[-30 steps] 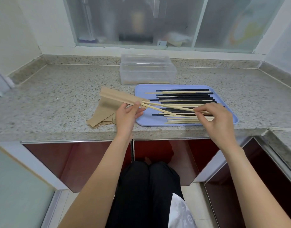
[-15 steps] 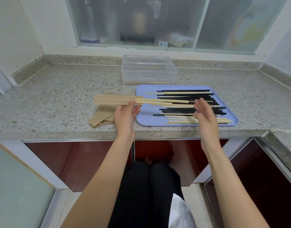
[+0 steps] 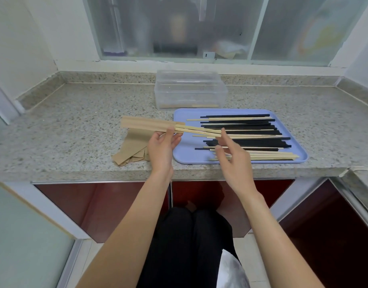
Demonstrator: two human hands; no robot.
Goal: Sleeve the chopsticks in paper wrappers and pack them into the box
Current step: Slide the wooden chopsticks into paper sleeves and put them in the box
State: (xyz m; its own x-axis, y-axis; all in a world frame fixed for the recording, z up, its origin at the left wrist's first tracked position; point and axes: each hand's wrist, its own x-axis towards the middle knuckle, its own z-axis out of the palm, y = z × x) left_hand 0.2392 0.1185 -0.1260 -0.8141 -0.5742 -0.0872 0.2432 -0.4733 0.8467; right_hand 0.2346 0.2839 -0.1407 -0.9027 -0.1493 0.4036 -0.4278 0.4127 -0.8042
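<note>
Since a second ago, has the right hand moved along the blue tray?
Yes. The right hand has slid left along the blue tray, from near its right end toward the paper wrapper held by the left hand.

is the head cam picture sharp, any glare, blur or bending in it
Head view: light is soft and even, with no hard shadows on the counter; wide-angle bending bows the counter's front edge; the window is frosted, so shapes behind it are only smears; the right hand looks slightly soft; the clear box shows faint sheen but no strong glare.

One box [image 3: 190, 90], one tray [image 3: 180, 154], two hands.
</note>
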